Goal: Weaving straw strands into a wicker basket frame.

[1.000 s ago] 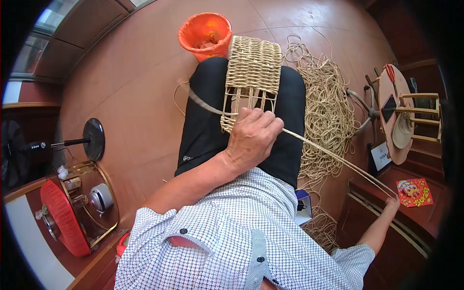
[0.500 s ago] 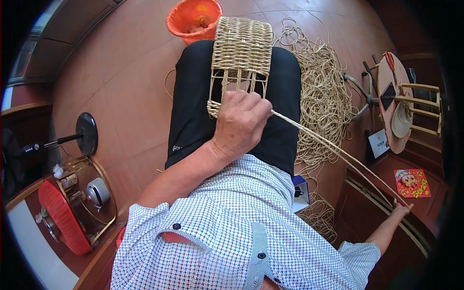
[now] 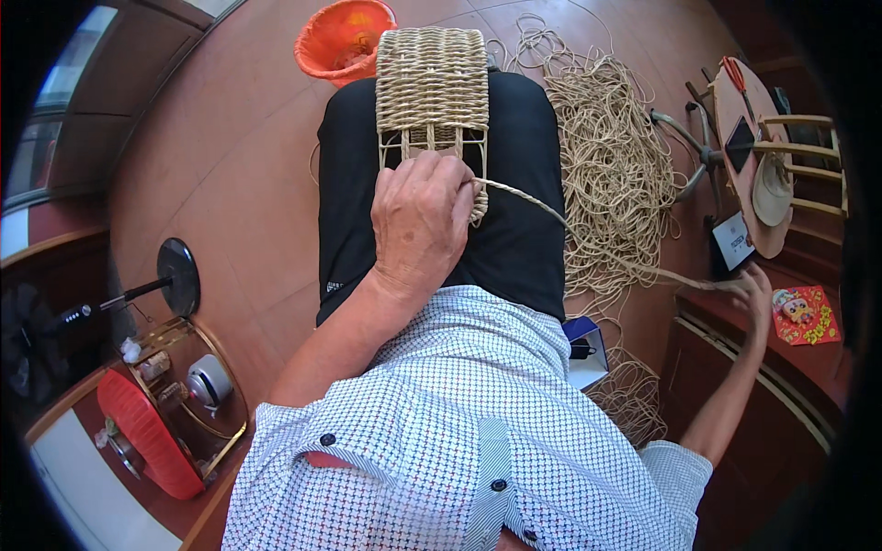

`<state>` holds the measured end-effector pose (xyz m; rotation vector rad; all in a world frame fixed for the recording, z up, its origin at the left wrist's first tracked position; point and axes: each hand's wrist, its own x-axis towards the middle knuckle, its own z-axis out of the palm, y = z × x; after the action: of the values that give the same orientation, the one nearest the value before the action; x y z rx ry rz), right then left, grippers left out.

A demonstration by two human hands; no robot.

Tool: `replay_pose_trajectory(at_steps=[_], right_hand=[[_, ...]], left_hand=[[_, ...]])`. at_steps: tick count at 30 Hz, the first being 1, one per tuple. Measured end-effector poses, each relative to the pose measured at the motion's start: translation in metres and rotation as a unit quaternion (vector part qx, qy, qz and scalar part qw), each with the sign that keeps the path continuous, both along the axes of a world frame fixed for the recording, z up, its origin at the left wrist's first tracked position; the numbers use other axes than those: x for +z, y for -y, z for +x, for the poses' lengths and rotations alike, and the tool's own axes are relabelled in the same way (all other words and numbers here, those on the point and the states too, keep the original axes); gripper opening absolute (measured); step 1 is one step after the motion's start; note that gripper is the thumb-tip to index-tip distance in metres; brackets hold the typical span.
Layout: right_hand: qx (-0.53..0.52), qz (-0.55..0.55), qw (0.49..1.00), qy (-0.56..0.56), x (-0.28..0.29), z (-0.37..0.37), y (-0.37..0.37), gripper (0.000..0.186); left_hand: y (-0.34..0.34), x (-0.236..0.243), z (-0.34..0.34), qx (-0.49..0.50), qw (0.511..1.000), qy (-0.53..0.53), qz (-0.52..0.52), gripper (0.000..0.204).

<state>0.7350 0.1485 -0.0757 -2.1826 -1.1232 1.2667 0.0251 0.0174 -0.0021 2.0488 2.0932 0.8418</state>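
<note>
1. Orange bin: on the floor past the left knee.
2. Black trousers: tiny pale print on left thigh, too small to read.
3. Woven piece: on the lap between the thighs; long axis runs knees to shirt, dense weave pointing away past the knees, bare bars toward the wearer.
4. Left hand: fingers wrapped over the bare-bar end, knuckles up, gripping it; dense weave just beyond.
5. Cord strand: leaves the left hand's thumb side, sags rightward over the right thigh.
6. Cord heap: floor, beside right thigh.
7. White box: dark print, by the round board's near edge.
8. Right hand: well apart from the woven piece, fingers at the strand; blurred, can't make out whether closed on it.
9. Red card: yellow lettering, cartoon figure; on the cabinet top.
</note>
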Motion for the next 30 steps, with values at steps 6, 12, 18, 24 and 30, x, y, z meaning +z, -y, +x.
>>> replay_pose_trajectory(at_steps=[6, 12, 18, 24, 30], right_hand=[[0.273, 0.060, 0.955, -0.101, 0.089, -0.360, 0.051, 0.036], [0.242, 0.019, 0.920, -0.308, 0.082, -0.477, 0.078, 0.039], [0.272, 0.073, 0.886, -0.367, 0.055, -0.537, 0.074, 0.061], [0.324, 0.134, 0.896, -0.274, 0.051, -0.556, 0.063, 0.059], [0.085, -0.003, 0.888, -0.452, 0.074, -0.544, 0.056, 0.054]], left_hand=[[0.003, -0.002, -0.019, 0.029, 0.997, 0.072, -0.027, 0.012], [0.010, -0.003, -0.014, -0.020, 1.000, 0.010, -0.014, 0.008], [0.015, 0.006, -0.010, -0.034, 0.997, 0.016, -0.062, 0.011], [0.014, 0.007, -0.014, -0.042, 0.996, 0.032, -0.068, 0.012], [0.012, 0.006, -0.015, -0.029, 0.994, 0.096, -0.041, 0.015]])
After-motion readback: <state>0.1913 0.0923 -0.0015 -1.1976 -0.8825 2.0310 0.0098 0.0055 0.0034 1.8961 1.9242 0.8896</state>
